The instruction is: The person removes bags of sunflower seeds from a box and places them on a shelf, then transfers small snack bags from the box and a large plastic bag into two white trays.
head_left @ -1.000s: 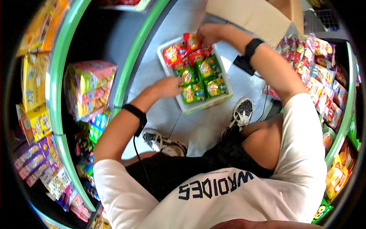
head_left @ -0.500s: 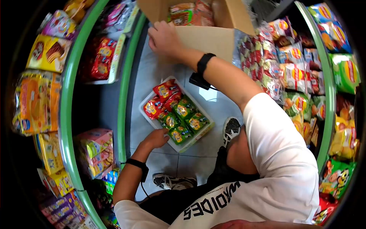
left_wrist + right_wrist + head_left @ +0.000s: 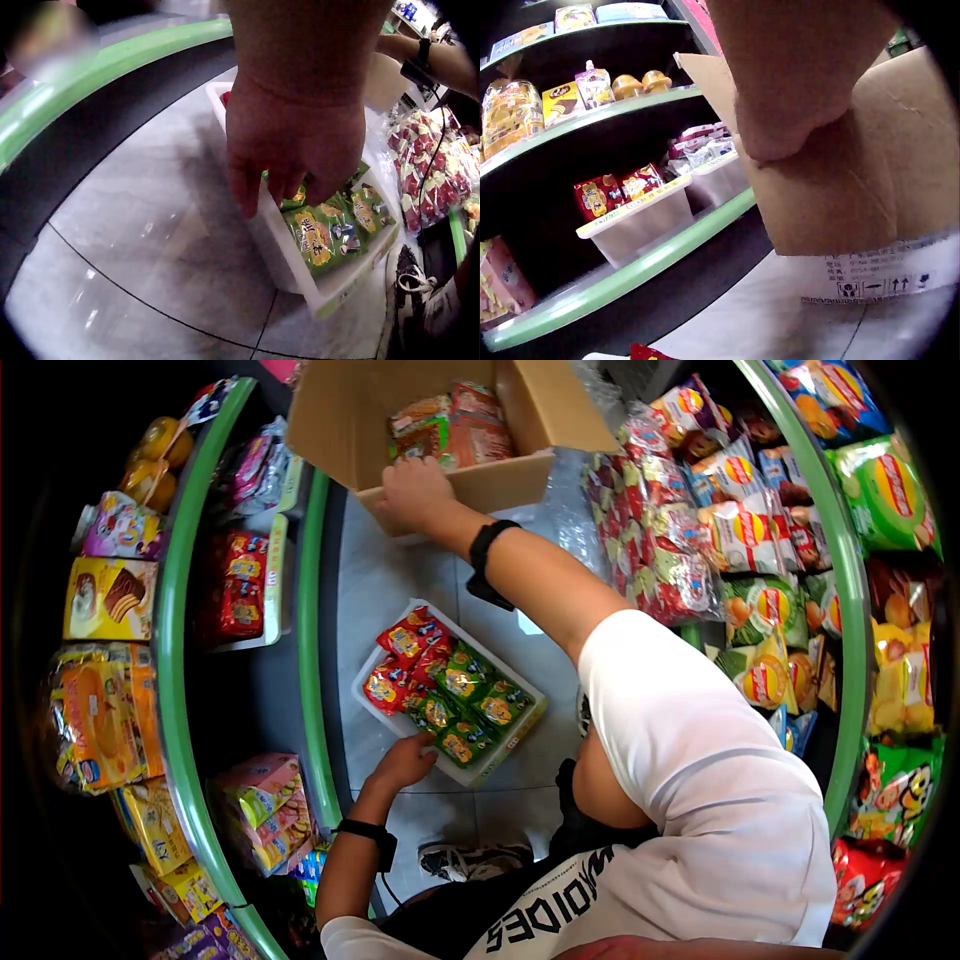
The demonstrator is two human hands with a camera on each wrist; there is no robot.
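Observation:
A white plastic bin (image 3: 527,735) on the floor holds red snack packets (image 3: 411,636) and green snack packets (image 3: 467,672). My left hand (image 3: 405,760) is at the bin's near left side. In the left wrist view its fingers (image 3: 246,196) straddle the rim, one outside the wall and others inside. Farther forward, my right hand (image 3: 418,492) grips the near edge of an open cardboard box (image 3: 500,485); the right wrist view shows the hand over the edge, its fingertips hidden. Inside the box lie red and green snack packs (image 3: 470,435).
Green-edged shelves (image 3: 172,660) with snacks run along the left. On the right, chip bags (image 3: 745,520) fill another shelf, with a bundle of clear-wrapped red and cream packs (image 3: 665,550) before it. Clear plastic wrap (image 3: 578,510) lies beside the box.
My right hand has left the bin's far side and reached forward to the box edge, the flap there no longer spread toward me. My left hand has stayed at the bin's side.

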